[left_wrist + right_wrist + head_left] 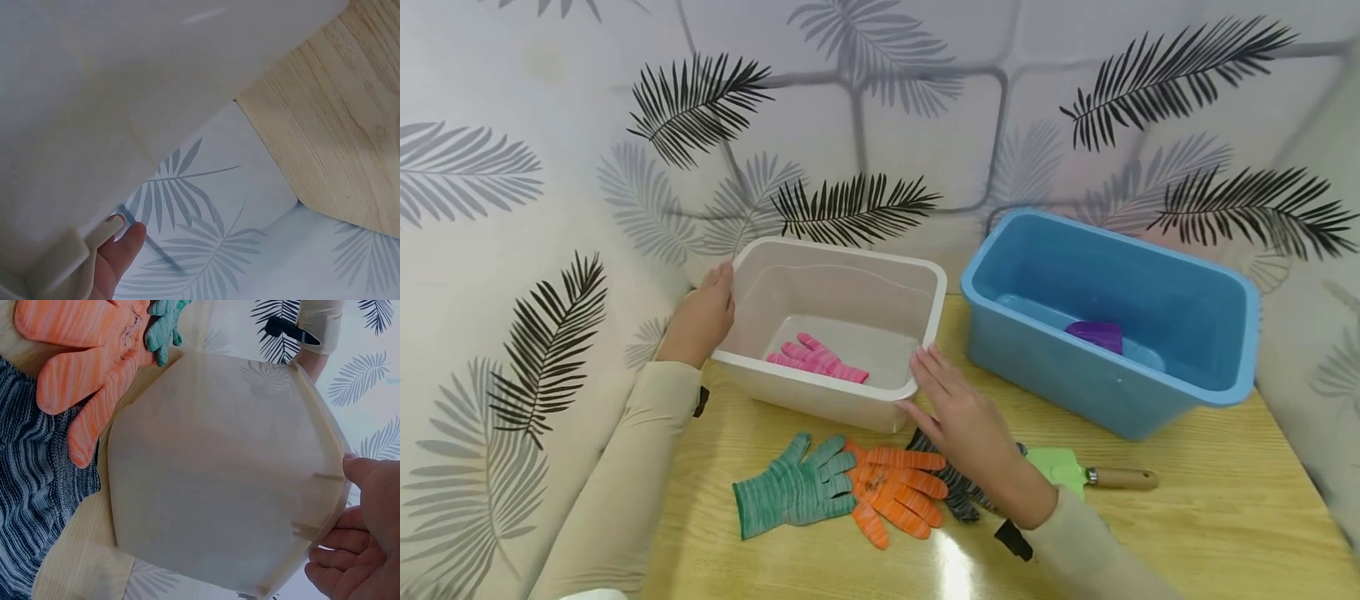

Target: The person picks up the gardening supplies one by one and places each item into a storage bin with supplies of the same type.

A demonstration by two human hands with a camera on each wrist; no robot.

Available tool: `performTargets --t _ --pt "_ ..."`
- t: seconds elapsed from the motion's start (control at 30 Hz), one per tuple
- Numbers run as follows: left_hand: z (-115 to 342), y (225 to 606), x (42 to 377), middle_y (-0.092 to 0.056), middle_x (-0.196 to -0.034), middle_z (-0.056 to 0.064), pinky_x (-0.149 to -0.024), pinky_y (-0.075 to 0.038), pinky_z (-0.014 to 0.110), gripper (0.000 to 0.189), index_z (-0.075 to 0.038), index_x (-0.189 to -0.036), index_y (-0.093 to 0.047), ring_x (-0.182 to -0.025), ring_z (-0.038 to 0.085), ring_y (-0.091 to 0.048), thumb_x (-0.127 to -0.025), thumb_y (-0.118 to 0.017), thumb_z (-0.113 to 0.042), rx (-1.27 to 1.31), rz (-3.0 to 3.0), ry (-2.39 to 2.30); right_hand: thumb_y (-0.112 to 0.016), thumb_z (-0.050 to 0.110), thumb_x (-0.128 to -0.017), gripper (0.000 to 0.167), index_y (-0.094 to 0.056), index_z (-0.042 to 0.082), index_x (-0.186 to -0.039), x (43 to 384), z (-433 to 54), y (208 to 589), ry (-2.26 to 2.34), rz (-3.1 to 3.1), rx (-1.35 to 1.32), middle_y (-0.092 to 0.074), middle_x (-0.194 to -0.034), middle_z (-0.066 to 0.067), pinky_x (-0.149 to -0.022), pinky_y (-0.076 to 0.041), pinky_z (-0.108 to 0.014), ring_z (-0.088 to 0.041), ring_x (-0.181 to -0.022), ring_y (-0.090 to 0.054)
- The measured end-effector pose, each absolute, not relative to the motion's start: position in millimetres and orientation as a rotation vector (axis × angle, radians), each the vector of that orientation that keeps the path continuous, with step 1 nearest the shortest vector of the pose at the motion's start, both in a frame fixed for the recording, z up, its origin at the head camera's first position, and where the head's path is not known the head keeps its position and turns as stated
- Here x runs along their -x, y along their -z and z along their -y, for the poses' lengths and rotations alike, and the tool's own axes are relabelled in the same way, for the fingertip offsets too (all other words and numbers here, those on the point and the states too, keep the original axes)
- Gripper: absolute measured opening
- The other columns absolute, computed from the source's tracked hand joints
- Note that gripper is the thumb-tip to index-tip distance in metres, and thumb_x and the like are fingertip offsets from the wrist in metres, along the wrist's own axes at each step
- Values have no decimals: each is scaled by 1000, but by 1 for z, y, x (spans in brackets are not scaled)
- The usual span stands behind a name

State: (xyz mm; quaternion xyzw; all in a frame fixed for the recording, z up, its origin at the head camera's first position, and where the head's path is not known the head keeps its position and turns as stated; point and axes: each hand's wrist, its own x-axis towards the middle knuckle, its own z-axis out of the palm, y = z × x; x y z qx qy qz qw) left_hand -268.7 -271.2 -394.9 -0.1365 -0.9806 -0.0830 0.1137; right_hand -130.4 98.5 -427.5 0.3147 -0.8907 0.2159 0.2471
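Observation:
A white plastic bin stands on the table with a pink glove lying inside it. My left hand grips the bin's left rim; in the left wrist view a fingertip shows beside the rim. At the front right corner my right hand holds the rim, thumb and fingers set along it in the right wrist view. In front of the bin lie a green glove, an orange glove and a dark striped glove, partly hidden by my right arm in the head view.
To the right stands a blue bin with a purple object in it, its kind unclear. A light green trowel with a wooden handle lies before it. Leaf-patterned fabric rises behind the wooden table.

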Motion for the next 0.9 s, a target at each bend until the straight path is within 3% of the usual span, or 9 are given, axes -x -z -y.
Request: performTargets --t 0.2,0.3,0.9 --pt "270 397 266 -38 -136 31 -104 -31 49 47 16 -136 -31 -125 43 -38 -95 -38 -5 368 2835 256 -62 35 -88 60 -48 -1 -133 133 -101 426 -602 2472 -852 -44 -137 -17 -96 -41 -45 -30 -129 -38" --pt "269 397 262 -39 -135 32 -103 -31 49 46 16 -135 -32 -124 43 -39 -94 -37 -4 344 2826 261 -67 30 -84 61 -49 -1 -133 133 -103 425 -616 2465 -856 -45 -137 -17 -95 -42 -45 -31 -128 -40" --pt "260 396 230 -43 -129 33 -92 -41 52 45 18 -132 -35 -118 44 -44 -90 -39 1 226 2767 269 -67 28 -85 58 -49 0 -133 139 -112 425 -641 2460 -903 -46 -137 -16 -96 -41 -44 -28 -130 -38"
